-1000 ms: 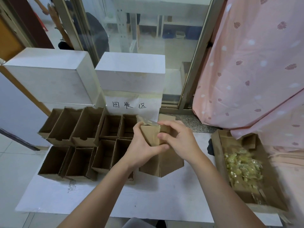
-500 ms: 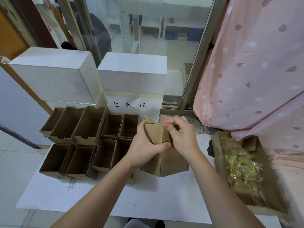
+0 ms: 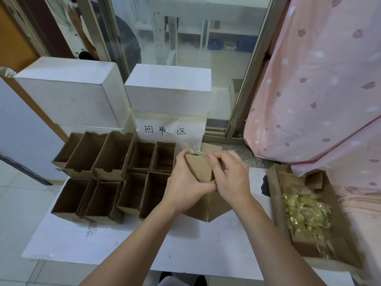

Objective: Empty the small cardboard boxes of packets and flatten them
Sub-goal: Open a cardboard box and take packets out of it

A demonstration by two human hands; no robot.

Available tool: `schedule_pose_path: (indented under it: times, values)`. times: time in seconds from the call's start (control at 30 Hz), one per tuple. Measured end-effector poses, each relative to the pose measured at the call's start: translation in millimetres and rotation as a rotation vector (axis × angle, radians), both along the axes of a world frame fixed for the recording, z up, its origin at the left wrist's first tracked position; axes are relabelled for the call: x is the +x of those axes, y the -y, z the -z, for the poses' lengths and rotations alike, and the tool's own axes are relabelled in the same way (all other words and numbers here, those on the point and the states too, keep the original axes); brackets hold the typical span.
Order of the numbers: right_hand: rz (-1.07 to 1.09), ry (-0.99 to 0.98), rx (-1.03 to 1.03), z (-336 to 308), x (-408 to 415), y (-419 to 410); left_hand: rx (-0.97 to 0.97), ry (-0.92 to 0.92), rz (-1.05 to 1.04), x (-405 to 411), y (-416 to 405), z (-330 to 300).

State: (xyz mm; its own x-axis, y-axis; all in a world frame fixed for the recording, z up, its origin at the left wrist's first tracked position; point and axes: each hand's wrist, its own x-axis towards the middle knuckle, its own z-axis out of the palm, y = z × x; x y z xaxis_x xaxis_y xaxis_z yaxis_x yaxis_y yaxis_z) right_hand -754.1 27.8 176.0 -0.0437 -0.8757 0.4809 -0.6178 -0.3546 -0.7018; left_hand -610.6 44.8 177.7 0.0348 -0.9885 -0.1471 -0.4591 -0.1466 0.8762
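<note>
Cardboard box (image 3: 199, 169), held above the worktop (image 3: 123, 240) in the left hand (image 3: 185, 184), has risen slightly; right hand (image 3: 228, 178) fingers have shifted to pinch a packet (image 3: 190, 150) poking from its top; emptying appears under way, flattening not yet begun.

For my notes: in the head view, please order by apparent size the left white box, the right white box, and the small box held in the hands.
1. Left white box
2. Right white box
3. Small held box, partly hidden by the hands
</note>
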Motion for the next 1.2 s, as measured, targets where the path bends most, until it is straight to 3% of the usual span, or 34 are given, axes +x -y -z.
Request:
schedule_pose_path:
  times: [0.1, 0.27, 0.57, 0.93, 1.2]
  values:
    - [-0.027, -0.006, 0.010, -4, -4, 2, 0.011, 0.005, 0.017, 4, -2, -1]
    - [-0.153, 0.067, 0.275, -12, -2, -5, 0.007, 0.013, -0.040, 9, -6, -5]
    - [-0.023, 0.108, 0.045, -5, 6, -8, -0.072, 0.051, -0.087, 3, -15, -12]
    - [-0.188, 0.195, 0.362, -18, -4, -25, -0.020, -0.033, 0.019, 19, -21, -2]
    - [-0.190, 0.122, 0.176, -16, -10, -27, 0.040, -0.123, 0.170, 23, -26, 9]
